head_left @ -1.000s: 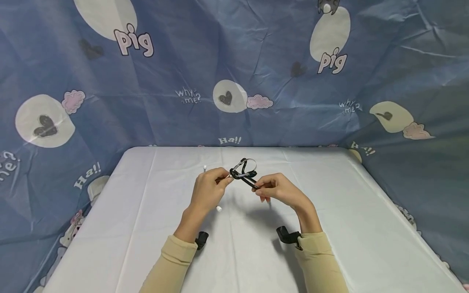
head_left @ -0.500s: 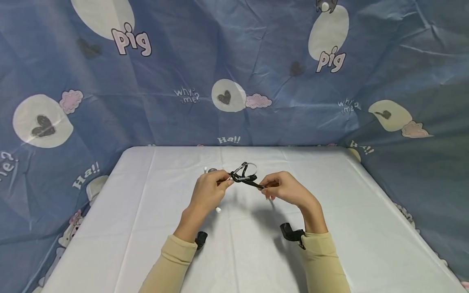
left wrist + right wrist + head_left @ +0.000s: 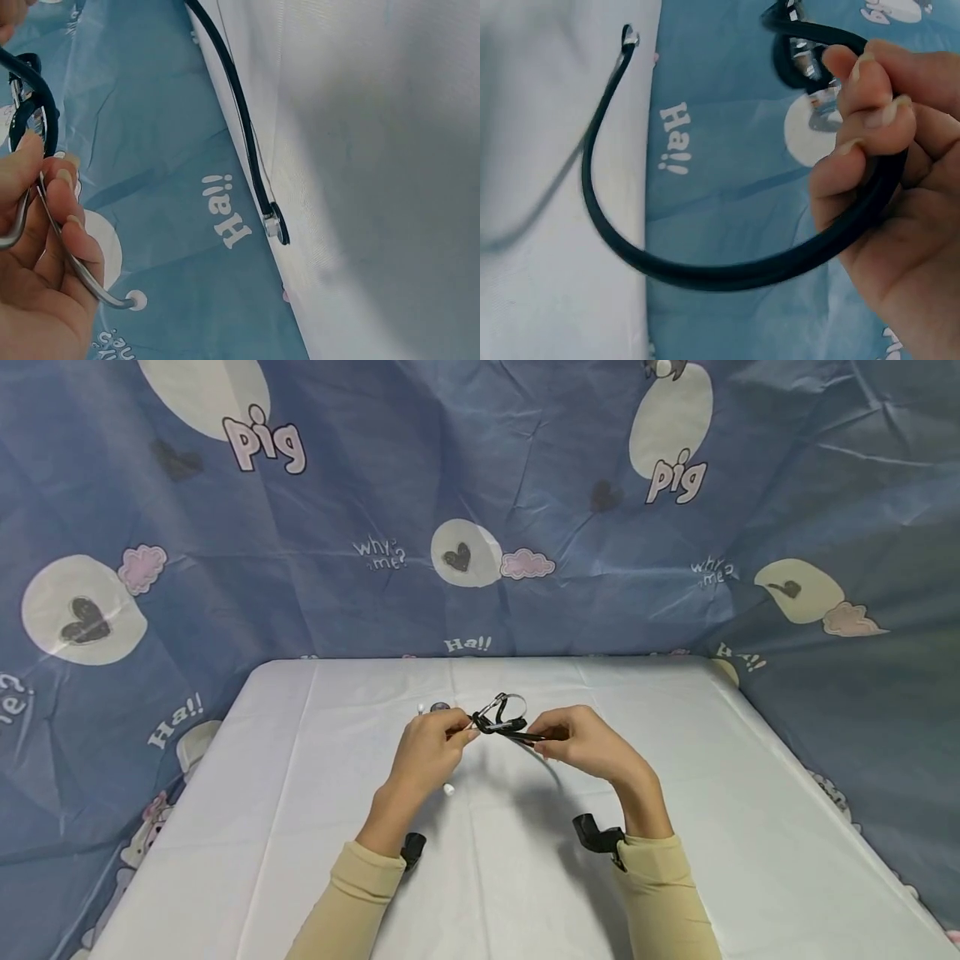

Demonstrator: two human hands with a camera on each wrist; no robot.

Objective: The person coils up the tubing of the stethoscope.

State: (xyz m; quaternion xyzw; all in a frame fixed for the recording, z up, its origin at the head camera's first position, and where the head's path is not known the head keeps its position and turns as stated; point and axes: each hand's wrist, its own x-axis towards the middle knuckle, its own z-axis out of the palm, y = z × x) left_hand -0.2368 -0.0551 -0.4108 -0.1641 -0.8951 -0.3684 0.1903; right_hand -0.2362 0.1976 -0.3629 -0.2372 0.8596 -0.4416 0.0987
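Note:
A stethoscope with black tubing (image 3: pixel 720 277) is held in both hands, raised over the table. My left hand (image 3: pixel 427 750) grips its metal ear tubes (image 3: pixel 81 274); a white ear tip (image 3: pixel 137 300) sticks out past the fingers. Between the hands, the tubing is looped into a knotted bundle (image 3: pixel 498 720), with a thin pale ring standing up from it. On its right side, my right hand (image 3: pixel 583 742) pinches the tubing with curled fingers. A free length curves away from the right hand to the round chest piece (image 3: pixel 276 225), which shows beyond the left hand in the head view.
A white-covered table (image 3: pixel 337 860) lies under both hands. Blue printed cloth (image 3: pixel 480 468) hangs behind it and along its sides. Black wrist cameras (image 3: pixel 597 835) sit at both sleeve cuffs.
My right hand has moved to the right, drawing the held tubing out from the bundle. The chest piece has come into view behind my left hand, which stays almost still.

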